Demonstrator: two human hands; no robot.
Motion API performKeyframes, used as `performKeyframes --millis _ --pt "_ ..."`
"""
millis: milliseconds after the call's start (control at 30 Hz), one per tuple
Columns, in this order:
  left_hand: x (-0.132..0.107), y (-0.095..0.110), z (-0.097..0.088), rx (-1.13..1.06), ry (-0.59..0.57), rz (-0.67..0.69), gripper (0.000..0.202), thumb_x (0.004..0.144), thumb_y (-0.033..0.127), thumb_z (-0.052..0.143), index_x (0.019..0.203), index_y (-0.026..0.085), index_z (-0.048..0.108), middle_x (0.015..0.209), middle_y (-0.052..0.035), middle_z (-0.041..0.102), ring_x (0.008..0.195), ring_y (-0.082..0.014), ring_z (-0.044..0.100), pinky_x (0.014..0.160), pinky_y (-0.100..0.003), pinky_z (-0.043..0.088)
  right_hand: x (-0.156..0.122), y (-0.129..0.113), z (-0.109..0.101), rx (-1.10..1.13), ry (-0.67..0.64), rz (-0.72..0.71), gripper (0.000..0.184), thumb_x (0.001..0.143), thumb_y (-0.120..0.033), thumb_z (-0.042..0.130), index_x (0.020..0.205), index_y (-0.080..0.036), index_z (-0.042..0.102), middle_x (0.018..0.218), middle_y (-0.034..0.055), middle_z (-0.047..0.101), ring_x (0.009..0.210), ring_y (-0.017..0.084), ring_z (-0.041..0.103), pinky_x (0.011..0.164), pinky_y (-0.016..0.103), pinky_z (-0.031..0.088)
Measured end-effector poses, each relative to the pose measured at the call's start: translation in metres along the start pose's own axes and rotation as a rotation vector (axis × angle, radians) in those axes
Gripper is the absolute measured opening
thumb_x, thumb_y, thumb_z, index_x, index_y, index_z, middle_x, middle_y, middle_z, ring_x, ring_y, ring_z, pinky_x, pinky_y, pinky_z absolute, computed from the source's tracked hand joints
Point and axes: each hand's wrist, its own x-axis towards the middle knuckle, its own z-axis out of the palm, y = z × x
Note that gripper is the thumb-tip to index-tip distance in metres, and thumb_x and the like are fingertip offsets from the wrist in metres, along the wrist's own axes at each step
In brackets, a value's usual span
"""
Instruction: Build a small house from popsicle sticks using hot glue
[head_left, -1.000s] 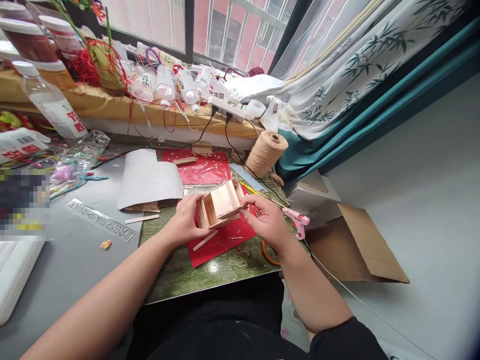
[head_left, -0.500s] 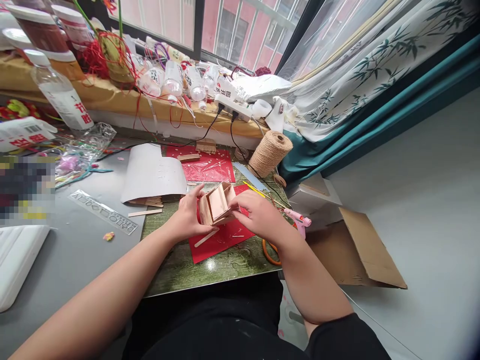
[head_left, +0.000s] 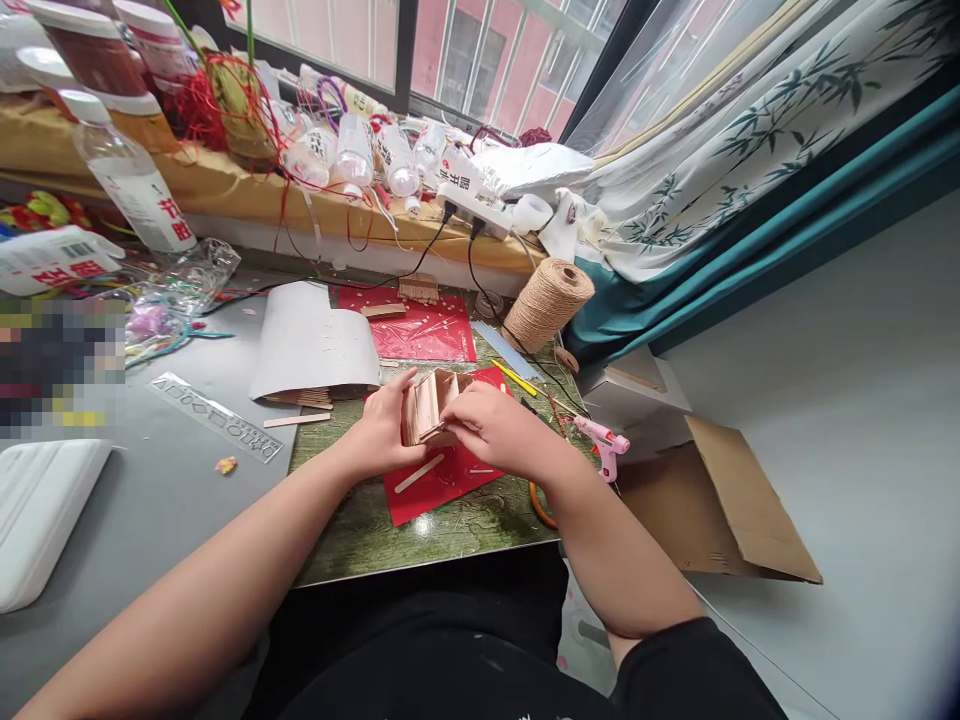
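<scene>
A small box built of wooden craft sticks (head_left: 426, 402) rests over a red sheet (head_left: 450, 470) on the green mat (head_left: 420, 535). My left hand (head_left: 384, 430) grips its left side, thumb up against the wall. From the right, my right hand (head_left: 491, 425) covers the box, fingers curled over its top and front. A loose craft stick (head_left: 418, 473) lies on the red sheet just below my hands.
A pink glue gun (head_left: 606, 446) lies right of my right hand at the table edge. A jute twine spool (head_left: 548, 303), a second red sheet (head_left: 420, 330), a curled white card (head_left: 311, 345), a clear ruler (head_left: 217, 417), bottles and a power strip (head_left: 472, 210) stand behind.
The box has been turned and lowered toward the red sheet. My right hand moved left over it, from holding its right side to covering its top.
</scene>
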Motion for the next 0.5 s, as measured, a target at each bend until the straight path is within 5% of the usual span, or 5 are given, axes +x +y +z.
performKeyframes --millis 500 --pt "0.002 -0.004 0.002 0.021 -0.008 0.023 0.125 0.077 0.050 0.085 0.172 0.026 0.008 0.160 -0.0202 0.046 0.151 -0.0443 0.046 0.126 -0.064 0.036 0.021 -0.005 -0.004 -0.066 -0.157 -0.002 0.020 0.103 -0.010 0.060 0.090 -0.018 0.072 0.089 0.0075 0.071 0.093 0.024 0.056 0.082 0.036 0.044"
